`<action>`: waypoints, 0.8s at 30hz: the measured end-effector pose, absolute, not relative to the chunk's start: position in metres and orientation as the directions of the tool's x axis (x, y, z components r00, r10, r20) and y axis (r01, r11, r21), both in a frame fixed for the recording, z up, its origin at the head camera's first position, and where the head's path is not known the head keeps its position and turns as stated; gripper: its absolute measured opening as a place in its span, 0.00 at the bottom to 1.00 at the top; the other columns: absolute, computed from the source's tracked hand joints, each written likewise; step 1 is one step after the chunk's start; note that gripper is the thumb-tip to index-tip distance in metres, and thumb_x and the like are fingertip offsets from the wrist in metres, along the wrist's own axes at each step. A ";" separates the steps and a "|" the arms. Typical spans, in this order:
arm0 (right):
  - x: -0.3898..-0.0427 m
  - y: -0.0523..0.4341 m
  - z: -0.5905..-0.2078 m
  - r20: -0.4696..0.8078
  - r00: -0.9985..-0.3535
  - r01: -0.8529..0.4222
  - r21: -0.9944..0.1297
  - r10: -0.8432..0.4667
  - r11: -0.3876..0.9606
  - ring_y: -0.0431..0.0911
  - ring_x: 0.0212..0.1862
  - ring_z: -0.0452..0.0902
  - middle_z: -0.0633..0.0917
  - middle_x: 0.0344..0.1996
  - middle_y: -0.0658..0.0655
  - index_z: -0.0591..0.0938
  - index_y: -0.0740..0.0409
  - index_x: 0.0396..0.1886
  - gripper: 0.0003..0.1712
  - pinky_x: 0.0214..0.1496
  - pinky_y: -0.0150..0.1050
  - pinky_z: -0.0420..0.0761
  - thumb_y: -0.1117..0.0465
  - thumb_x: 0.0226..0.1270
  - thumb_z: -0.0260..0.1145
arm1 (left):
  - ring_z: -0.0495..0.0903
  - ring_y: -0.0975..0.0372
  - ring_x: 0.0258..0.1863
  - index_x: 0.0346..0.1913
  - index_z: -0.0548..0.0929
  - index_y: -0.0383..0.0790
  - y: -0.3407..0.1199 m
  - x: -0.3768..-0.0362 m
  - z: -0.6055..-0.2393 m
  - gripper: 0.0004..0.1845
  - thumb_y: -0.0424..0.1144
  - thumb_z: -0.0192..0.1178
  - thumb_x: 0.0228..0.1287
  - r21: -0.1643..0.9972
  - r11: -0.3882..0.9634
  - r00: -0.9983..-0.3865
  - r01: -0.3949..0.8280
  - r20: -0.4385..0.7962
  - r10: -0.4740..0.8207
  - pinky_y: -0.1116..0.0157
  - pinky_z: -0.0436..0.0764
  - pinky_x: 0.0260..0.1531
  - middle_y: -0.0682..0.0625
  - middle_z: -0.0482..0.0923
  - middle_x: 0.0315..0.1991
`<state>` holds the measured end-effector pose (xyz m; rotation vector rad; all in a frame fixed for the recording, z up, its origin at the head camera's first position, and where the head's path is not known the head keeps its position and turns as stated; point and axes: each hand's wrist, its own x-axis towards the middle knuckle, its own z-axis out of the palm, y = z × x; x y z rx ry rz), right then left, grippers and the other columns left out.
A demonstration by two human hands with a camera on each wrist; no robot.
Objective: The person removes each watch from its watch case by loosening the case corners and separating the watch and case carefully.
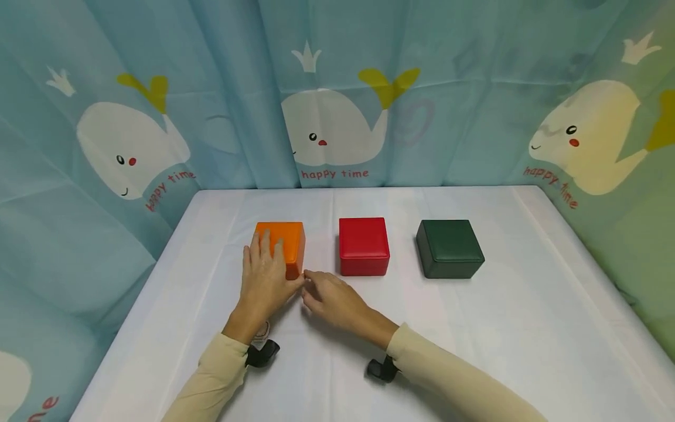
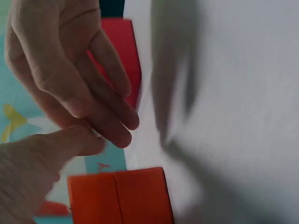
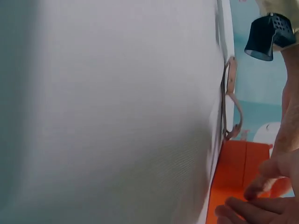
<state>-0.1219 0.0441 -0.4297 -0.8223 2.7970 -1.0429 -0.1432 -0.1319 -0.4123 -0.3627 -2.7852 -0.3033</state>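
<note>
My left hand [image 1: 263,281] rests over the orange box [image 1: 295,243], its straight fingers spread across the lid. Its thumb points toward my right hand [image 1: 334,299], which is at the box's front right corner. In the left wrist view, the left thumb [image 2: 74,142] meets the right fingertips [image 2: 121,137], just off the box's seamed side. Nothing shows between the loosely bent right fingers. The box looks closed, with a seam line round its side. Partly hidden by my left wrist, a small pale loop-shaped item [image 1: 262,332] lies on the table; the right wrist view shows it as a pinkish band [image 3: 232,77].
A closed red box [image 1: 364,240] stands right of the orange one, and a closed dark green box [image 1: 450,243] farther right. All are on a white-covered table [image 1: 474,346]. A blue whale-print curtain [image 1: 337,35] hangs round the back and sides.
</note>
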 end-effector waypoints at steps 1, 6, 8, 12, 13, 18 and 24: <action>-0.117 0.048 -0.428 0.147 -0.856 -0.471 -0.616 -0.495 0.632 0.52 0.63 0.77 0.81 0.62 0.59 0.74 0.67 0.70 0.28 0.65 0.48 0.74 0.59 0.74 0.62 | 0.56 0.34 0.71 0.66 0.72 0.23 -0.130 -0.140 -0.411 0.45 0.50 0.77 0.53 0.173 0.933 -0.898 0.316 0.373 0.235 0.35 0.55 0.68 0.25 0.62 0.69; -0.098 0.065 -0.425 0.209 -0.851 -0.492 -0.636 -0.481 0.595 0.49 0.60 0.79 0.83 0.60 0.55 0.69 0.65 0.74 0.33 0.62 0.52 0.76 0.60 0.73 0.63 | 0.66 0.38 0.67 0.63 0.76 0.25 -0.119 -0.126 -0.407 0.35 0.38 0.75 0.54 0.205 0.845 -0.769 0.494 0.557 0.315 0.39 0.60 0.68 0.30 0.71 0.65; -0.093 0.072 -0.424 0.229 -0.854 -0.491 -0.654 -0.467 0.576 0.48 0.58 0.81 0.84 0.58 0.54 0.69 0.63 0.74 0.33 0.61 0.52 0.77 0.60 0.73 0.64 | 0.70 0.40 0.65 0.62 0.77 0.25 -0.115 -0.123 -0.407 0.34 0.37 0.75 0.54 0.205 0.813 -0.718 0.545 0.615 0.326 0.40 0.64 0.66 0.32 0.74 0.62; -0.084 0.085 -0.424 0.291 -0.851 -0.511 -0.648 -0.436 0.564 0.46 0.57 0.81 0.86 0.54 0.52 0.74 0.62 0.71 0.30 0.58 0.49 0.79 0.61 0.71 0.67 | 0.75 0.42 0.61 0.62 0.77 0.26 -0.107 -0.120 -0.410 0.32 0.35 0.74 0.54 0.199 0.772 -0.651 0.603 0.682 0.333 0.43 0.69 0.64 0.35 0.78 0.59; -0.082 0.088 -0.424 0.309 -0.848 -0.520 -0.637 -0.430 0.569 0.45 0.57 0.81 0.85 0.54 0.51 0.75 0.61 0.69 0.29 0.58 0.48 0.79 0.61 0.70 0.67 | 0.75 0.43 0.61 0.62 0.77 0.26 -0.105 -0.120 -0.411 0.32 0.35 0.74 0.54 0.203 0.766 -0.646 0.610 0.687 0.333 0.44 0.70 0.64 0.36 0.78 0.59; -0.076 0.107 -0.424 0.428 -0.798 -0.603 -0.540 -0.425 0.588 0.43 0.59 0.76 0.83 0.55 0.49 0.81 0.58 0.60 0.23 0.57 0.44 0.80 0.62 0.66 0.70 | 0.74 0.45 0.62 0.67 0.73 0.27 -0.093 -0.116 -0.417 0.36 0.37 0.73 0.57 0.269 0.748 -0.691 0.607 0.644 0.329 0.51 0.73 0.63 0.36 0.76 0.62; -0.081 0.127 -0.420 0.496 -0.780 -0.617 -0.505 -0.382 0.604 0.48 0.62 0.69 0.78 0.61 0.53 0.81 0.58 0.58 0.22 0.57 0.47 0.79 0.63 0.64 0.72 | 0.71 0.47 0.67 0.74 0.64 0.29 -0.075 -0.111 -0.427 0.43 0.40 0.73 0.59 0.426 0.734 -0.815 0.529 0.498 0.298 0.49 0.76 0.59 0.36 0.69 0.68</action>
